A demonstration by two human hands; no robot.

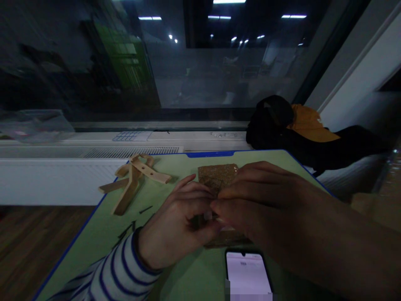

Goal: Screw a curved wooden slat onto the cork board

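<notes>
A brown, rough-grained slab [216, 172] with a shiny surface lies on the green table, and both hands are over it. My left hand [178, 223], in a striped sleeve, has its thumb and forefinger pinched together over the slab's middle; its little finger sticks out. From the right, my right hand [263, 205] meets it with fingers closed and bent downward. The fingertips of the two hands nearly touch. Whatever small thing they pinch is hidden between them. Just below the slab lies a lit phone [249, 274], screen up.
Several pale wooden pieces [134, 179], one with drilled holes, lie in a heap at the table's left. Dark screws or nails [127, 230] are scattered near my left wrist. The green tabletop [263, 156] has a blue edge. An orange cap [313, 123] rests on black cloth by the window.
</notes>
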